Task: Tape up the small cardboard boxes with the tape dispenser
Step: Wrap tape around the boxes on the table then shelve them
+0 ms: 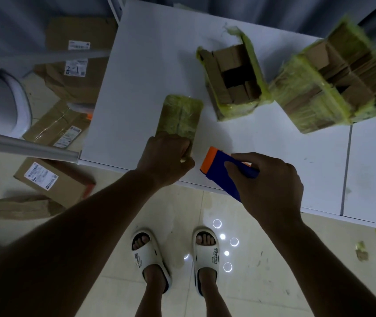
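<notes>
Left hand (pixel 166 156) grips the near end of a small flat cardboard box (pixel 180 116) wrapped in yellow-green tape, lying on the white table (pixel 159 53). Right hand (pixel 271 186) clasps the blue-and-orange tape dispenser (pixel 222 172) just beside it. Risk: the lightly pinned box may slide under the dispenser's pull, skewing the strip.
</notes>
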Demonstrator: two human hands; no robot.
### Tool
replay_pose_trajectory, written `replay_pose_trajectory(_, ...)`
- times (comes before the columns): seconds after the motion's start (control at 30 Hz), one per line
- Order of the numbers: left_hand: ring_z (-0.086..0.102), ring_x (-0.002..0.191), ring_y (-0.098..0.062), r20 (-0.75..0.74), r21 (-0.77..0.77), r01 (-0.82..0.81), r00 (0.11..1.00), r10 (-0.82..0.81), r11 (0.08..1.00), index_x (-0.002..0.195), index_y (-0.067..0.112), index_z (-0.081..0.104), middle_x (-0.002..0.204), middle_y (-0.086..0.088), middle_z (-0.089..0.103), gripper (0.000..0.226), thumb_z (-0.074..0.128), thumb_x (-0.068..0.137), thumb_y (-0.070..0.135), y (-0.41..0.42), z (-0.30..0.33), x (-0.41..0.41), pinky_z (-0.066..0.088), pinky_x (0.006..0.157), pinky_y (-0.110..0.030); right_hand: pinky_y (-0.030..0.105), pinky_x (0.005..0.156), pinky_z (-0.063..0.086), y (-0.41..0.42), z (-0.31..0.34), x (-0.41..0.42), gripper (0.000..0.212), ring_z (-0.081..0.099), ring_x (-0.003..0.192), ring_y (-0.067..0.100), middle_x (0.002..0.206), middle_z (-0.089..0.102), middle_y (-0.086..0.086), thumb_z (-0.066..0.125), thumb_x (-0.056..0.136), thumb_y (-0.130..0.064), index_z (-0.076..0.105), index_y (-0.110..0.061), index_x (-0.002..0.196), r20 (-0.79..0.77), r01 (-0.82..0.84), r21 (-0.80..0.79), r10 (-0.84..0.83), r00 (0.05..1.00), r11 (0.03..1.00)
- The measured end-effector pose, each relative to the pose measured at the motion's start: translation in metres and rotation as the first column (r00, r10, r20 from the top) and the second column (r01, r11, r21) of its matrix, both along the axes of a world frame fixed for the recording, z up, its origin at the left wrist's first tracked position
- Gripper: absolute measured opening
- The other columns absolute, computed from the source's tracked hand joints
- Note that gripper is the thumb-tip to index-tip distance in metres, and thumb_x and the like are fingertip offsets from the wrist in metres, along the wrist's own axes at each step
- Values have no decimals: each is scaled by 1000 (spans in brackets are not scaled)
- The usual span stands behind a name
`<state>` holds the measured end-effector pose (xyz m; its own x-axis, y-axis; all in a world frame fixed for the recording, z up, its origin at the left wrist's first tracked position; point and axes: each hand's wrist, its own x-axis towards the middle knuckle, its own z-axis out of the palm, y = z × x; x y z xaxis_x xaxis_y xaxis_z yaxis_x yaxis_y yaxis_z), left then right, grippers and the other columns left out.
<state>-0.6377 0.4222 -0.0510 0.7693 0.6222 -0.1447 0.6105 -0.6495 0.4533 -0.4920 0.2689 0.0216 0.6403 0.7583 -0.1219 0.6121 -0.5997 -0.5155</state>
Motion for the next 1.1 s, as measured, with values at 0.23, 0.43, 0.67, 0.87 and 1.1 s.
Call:
replay_pose_trajectory(0.23, 44, 89, -16, -16, 15, -100, 995, 100, 995, 67, 24, 42, 75, 4, 54, 41, 64, 89, 51, -7, 2, -2, 35, 75, -30, 17, 52, 34, -6, 1, -1, 21, 58, 63, 11, 69, 57, -20, 70, 86, -41, 74, -32, 104, -54, 37, 7, -36, 998, 999)
replay_pose_trajectory(0.43, 39, 101, -26, -64, 12, -180, 981, 181, 984, 65, 22, 43, 82, 3, 53, 35, 70, 83, 35, -7, 8, -8, 33, 76, -30, 20, 54, 40, -8, 2, 0, 21, 62, 63, 14, 68, 56, -20, 70, 86, -41, 75, -30, 103, -72, 25, 42, -22, 997, 999)
replay_pose_trajectory(0.67, 32, 92, -19, -227, -76, -55, 973, 36, 996, 64, 22, 37, 76, 6, 45, 35, 71, 75, 22, 18, 23, -27, 29, 72, -31, 25, 55, 51, -3, 6, 0, 23, 66, 65, 13, 75, 69, -15, 70, 87, -43, 74, -28, 105, -91, -29, 109, 39, 995, 994)
replay_pose_trajectory(0.87, 38, 104, -22, -290, 6, -14, 957, 15, 1000, 65, 21, 40, 85, 4, 45, 32, 65, 74, 2, 38, 29, -43, 30, 79, -31, 33, 56, 58, 1, 7, -4, 27, 68, 65, 8, 78, 71, -18, 68, 86, -48, 73, -31, 105, -143, -126, 138, 146, 979, 982)
replay_pose_trajectory(1.1, 46, 92, -24, -154, -79, -104, 984, 91, 991, 72, 16, 52, 83, -3, 57, 23, 57, 73, -6, 46, 35, -45, 41, 70, -34, 15, 54, 48, 7, 9, -4, 35, 65, 57, 7, 64, 59, -19, 74, 80, -46, 74, -19, 103, -132, -186, 130, 203, 970, 974)
